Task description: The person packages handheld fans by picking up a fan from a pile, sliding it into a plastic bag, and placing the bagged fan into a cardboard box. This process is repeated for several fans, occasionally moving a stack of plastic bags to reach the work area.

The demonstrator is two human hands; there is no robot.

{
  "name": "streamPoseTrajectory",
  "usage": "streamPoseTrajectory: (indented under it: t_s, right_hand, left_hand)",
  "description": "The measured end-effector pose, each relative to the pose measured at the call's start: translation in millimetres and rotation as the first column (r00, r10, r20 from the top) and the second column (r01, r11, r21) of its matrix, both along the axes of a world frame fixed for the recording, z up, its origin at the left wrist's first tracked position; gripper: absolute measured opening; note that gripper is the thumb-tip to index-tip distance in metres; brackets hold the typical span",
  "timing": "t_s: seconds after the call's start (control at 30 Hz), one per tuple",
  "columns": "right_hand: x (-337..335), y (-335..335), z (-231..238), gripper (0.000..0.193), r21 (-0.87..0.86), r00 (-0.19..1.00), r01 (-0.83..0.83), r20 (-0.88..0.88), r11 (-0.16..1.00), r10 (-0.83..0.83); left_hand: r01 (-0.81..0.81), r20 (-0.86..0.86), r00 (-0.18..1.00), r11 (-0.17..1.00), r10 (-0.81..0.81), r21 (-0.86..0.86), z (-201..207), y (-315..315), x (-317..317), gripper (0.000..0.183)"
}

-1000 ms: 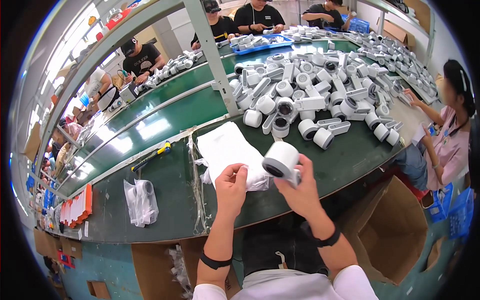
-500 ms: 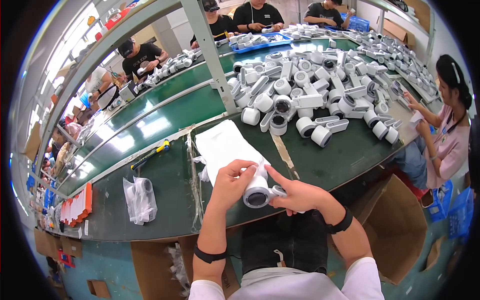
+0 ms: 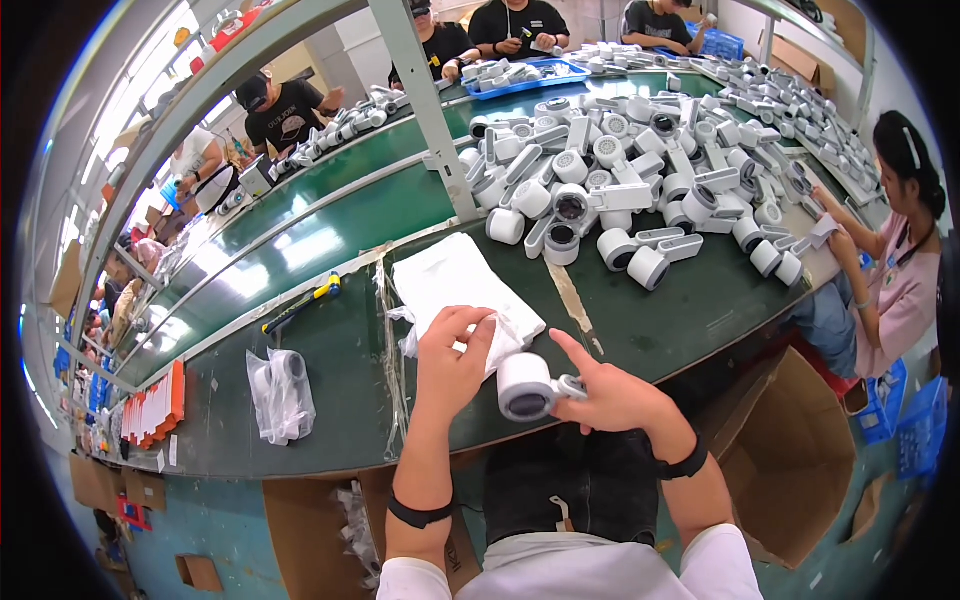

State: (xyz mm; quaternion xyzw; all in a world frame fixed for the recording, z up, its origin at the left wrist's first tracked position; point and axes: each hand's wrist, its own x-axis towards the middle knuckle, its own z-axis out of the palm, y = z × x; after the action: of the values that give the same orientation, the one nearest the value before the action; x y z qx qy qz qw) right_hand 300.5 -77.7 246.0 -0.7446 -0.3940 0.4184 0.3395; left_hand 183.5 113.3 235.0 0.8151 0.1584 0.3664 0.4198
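My right hand (image 3: 615, 392) grips a white hair dryer (image 3: 524, 382) by its handle, the index finger stretched out. Its short round barrel points toward me, with a grey rim and a dark opening. To its left, my left hand (image 3: 455, 355) pinches the edge of a thin, translucent plastic bag (image 3: 506, 335) between thumb and forefinger. That bag lies at the near end of a stack of white bags (image 3: 450, 275) on the dark green table. The hair dryer is apart from my left hand; its handle is mostly hidden in my right palm.
A large heap of white hair dryers (image 3: 610, 170) covers the table's far right. At left lie a bagged hair dryer (image 3: 280, 395) and a yellow-black tool (image 3: 303, 303). A metal post (image 3: 425, 110) rises beyond the stack. Open cardboard boxes (image 3: 785, 455) stand below; people sit around.
My left fingers have come away from the hair dryer's barrel and shifted slightly left, pinching the bag's edge. My right hand has moved a little right with the hair dryer.
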Motion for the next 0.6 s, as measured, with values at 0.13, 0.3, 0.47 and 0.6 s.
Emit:
streamPoseTrajectory:
  t_s: [0.13,0.3,0.47,0.6]
  right_hand:
    - [2.0,1.3,10.3,0.107,0.021,0.983,-0.157,-0.096,0.987,0.158]
    - [14.0,27.2,8.4,0.092,-0.063,0.970,-0.213,-0.136,0.975,0.203]
    - [5.5,37.5,1.4,0.066,0.014,0.996,-0.086,-0.027,0.996,0.086]
    - [-6.6,44.1,-26.3,0.055,0.214,0.935,0.063,0.329,0.975,-0.133]
  left_hand:
    - [0.035,-0.124,0.990,0.956,-0.073,-0.291,4.5,1.6,0.2,0.014]
    - [0.240,-0.163,0.927,0.868,-0.338,-0.434,6.0,14.2,-8.7,0.014]
    - [0.224,-0.193,0.940,0.934,-0.283,-0.278,10.9,23.0,-17.6,0.015]
    - [0.098,-0.150,0.982,0.991,-0.111,-0.091,9.5,4.0,-12.6,0.013]
